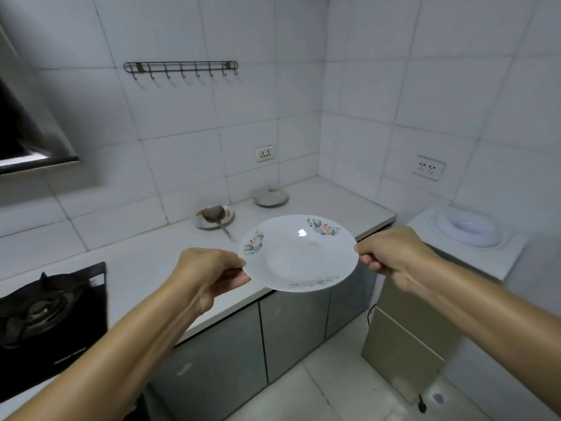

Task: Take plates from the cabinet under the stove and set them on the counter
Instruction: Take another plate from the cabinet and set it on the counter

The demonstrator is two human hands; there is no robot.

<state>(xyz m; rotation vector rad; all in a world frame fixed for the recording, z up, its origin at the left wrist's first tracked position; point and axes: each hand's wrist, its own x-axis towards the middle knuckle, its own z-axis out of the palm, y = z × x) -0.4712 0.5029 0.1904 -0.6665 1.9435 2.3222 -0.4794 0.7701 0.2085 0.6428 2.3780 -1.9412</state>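
I hold a white plate [299, 253] with flower prints on its rim level in the air, above the front edge of the white counter [142, 256]. My left hand [209, 275] grips its left rim and my right hand [391, 253] grips its right rim. The black gas stove [45, 311] lies at the lower left. Grey cabinet doors [218, 360] below the counter are closed; the cabinet directly under the stove is out of sight.
Near the back wall sit a flowered plate with a ladle on it [214, 216] and a pot lid [270, 196]. A range hood [27, 129] hangs at the upper left. A white appliance [469, 227] stands on the right, a beige box [403, 338] on the floor.
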